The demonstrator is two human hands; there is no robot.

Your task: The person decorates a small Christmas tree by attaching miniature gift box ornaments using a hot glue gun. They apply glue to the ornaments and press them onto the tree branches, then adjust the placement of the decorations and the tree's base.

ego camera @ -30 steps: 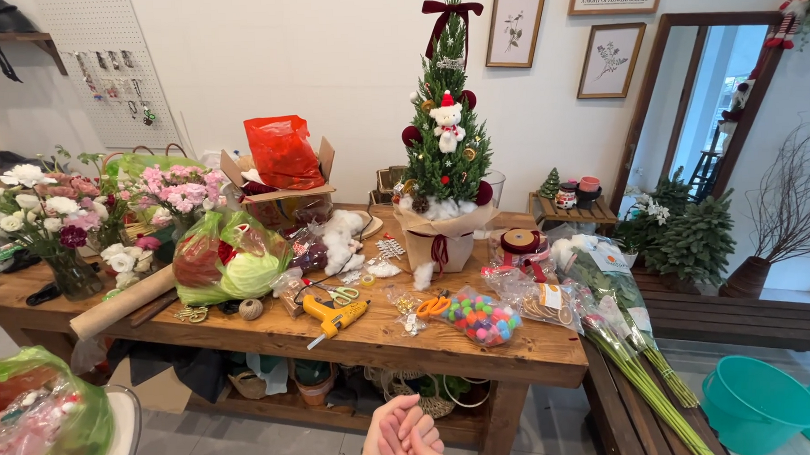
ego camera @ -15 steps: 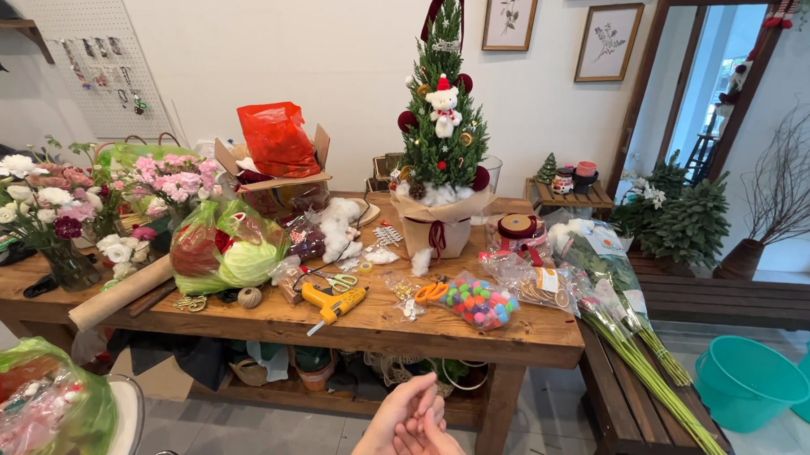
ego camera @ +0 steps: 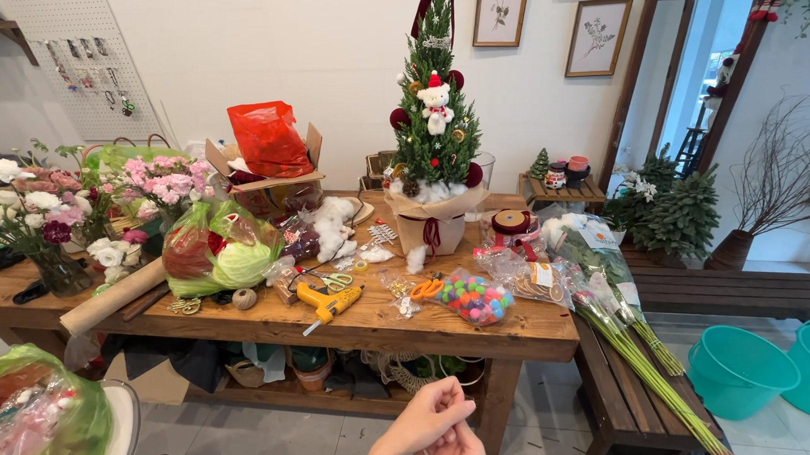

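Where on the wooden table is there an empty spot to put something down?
The front edge of the table is bare, in a strip below the yellow glue gun and the bag of colourful pompoms. The front right corner is bare too. The middle is crowded with the little Christmas tree, ribbon and wrapped flowers. The left end is full of vases.

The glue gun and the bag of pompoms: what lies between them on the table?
Orange-handled scissors and a small clear packet, seen in the head view between glue gun and pompom bag.

My right hand (ego camera: 462, 448) lies half hidden under my left hand (ego camera: 427, 419), both cropped by the lower edge; whatever the fingers pinch is too small for me to tell.
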